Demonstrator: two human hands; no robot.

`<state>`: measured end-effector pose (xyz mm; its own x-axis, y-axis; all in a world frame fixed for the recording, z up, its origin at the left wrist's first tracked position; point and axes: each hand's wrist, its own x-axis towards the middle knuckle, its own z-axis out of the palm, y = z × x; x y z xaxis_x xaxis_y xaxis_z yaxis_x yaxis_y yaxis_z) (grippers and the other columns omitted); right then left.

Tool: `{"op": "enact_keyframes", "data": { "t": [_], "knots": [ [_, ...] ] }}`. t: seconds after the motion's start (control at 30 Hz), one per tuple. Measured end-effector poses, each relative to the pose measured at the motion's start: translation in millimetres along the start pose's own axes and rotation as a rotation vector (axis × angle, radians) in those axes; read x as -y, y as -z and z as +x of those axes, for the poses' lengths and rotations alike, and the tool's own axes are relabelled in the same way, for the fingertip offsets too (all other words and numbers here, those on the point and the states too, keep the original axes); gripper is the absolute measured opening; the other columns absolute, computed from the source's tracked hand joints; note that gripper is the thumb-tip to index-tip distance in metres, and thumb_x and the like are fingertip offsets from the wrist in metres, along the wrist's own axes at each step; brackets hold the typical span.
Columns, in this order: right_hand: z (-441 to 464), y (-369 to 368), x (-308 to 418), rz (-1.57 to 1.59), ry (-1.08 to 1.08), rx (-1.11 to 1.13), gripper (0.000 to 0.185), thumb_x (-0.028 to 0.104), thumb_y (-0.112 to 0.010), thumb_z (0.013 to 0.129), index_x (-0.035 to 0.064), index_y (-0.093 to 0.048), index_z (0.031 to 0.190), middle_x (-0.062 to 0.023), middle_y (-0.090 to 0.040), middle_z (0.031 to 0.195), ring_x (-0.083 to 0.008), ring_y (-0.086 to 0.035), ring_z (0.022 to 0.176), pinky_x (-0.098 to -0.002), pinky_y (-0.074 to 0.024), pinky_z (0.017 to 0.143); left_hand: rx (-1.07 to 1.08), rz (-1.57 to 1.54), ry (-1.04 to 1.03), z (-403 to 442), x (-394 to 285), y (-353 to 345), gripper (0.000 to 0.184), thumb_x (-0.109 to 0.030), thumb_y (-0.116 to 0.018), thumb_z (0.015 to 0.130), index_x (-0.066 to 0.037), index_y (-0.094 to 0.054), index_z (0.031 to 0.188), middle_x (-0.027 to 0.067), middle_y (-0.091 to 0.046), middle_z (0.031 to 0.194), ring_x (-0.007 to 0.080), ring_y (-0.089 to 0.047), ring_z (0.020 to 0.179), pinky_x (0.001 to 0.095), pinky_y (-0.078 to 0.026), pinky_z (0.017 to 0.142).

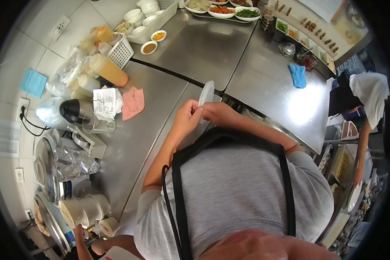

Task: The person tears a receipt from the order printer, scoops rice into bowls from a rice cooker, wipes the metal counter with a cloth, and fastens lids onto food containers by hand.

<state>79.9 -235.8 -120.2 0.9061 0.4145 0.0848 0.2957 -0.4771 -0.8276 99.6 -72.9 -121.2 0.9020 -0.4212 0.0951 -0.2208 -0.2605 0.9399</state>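
Observation:
Both of my hands meet in front of my chest, above the near edge of the steel counter. My left hand (189,116) is closed on the lower left side of a round, translucent plastic lid (206,93), which stands nearly on edge. On its other side, my right hand (221,113) pinches the lid's lower part, its fingertips touching those of my left hand. The fingers cover the lid's lower rim. Left of my hands, a pink cloth (133,104) and some printed papers (105,102) lie on the counter.
Sauce bottles (108,71) and a white basket (120,53) line the left wall. Two small sauce bowls (149,47) sit farther back, near side dishes (222,11). A blue cloth (297,76) lies right. A co-worker's arm (363,149) reaches down at far right; another person's arm (80,242) shows lower left.

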Motion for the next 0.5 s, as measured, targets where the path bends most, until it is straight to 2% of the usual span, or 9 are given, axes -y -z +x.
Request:
{"op": "enact_keyframes", "data": {
  "t": [0.1,0.2,0.3,0.4,0.5],
  "knots": [
    [1,-4,-4,0.016,0.006,-0.057,0.02,0.02,-0.046,0.079,0.0026,-0.05,0.071,-0.0166,-0.055,0.068,-0.0333,-0.054,0.066,-0.0393,-0.0417,0.058,0.007,0.003,0.037,-2,6,-5,0.01,-0.009,-0.048,0.081,-0.003,-0.049,0.088,0.0019,-0.053,0.071,0.008,-0.048,0.064,0.0229,-0.039,0.059],
    [1,-3,-1,0.039,-0.035,-0.058,0.02,0.02,-0.045,0.079,0.0025,-0.049,0.069,-0.0172,-0.054,0.067,-0.0328,-0.053,0.065,-0.0387,-0.041,0.057,-0.082,0.103,-0.035,-3,1,-12,0.015,-0.011,-0.045,0.083,0.0,-0.049,0.093,0.0071,-0.055,0.074,0.0123,-0.051,0.067,0.0257,-0.041,0.062],
    [0,-1,5,0.003,-0.022,-0.089,0.019,0.018,-0.044,0.079,0.0023,-0.048,0.069,-0.0172,-0.053,0.066,-0.0325,-0.052,0.062,-0.0382,-0.0404,0.056,-0.137,0.162,-0.037,-3,-15,-15,0.017,-0.013,-0.043,0.082,0.0,-0.047,0.093,0.0191,-0.056,0.078,0.033,-0.055,0.073,0.0377,-0.043,0.064],
    [0,4,12,0.082,-0.031,-0.112,0.017,0.016,-0.043,0.078,0.0017,-0.047,0.068,-0.0166,-0.051,0.063,-0.0292,-0.05,0.057,-0.0365,-0.0399,0.055,-0.181,0.209,-0.113,1,-4,-15,0.019,-0.014,-0.042,0.084,0.001,-0.048,0.094,0.0135,-0.054,0.073,0.0176,-0.053,0.065,0.0285,-0.042,0.061],
    [-3,11,14,0.133,-0.081,-0.14,0.016,0.014,-0.042,0.076,0.0008,-0.046,0.067,-0.0156,-0.049,0.061,-0.0244,-0.048,0.054,-0.0343,-0.0393,0.053,-0.272,0.283,0.077,13,16,0,0.018,-0.014,-0.043,0.084,0.001,-0.048,0.094,0.0099,-0.055,0.07,0.0155,-0.053,0.061,0.0286,-0.042,0.057]
  ]
}}
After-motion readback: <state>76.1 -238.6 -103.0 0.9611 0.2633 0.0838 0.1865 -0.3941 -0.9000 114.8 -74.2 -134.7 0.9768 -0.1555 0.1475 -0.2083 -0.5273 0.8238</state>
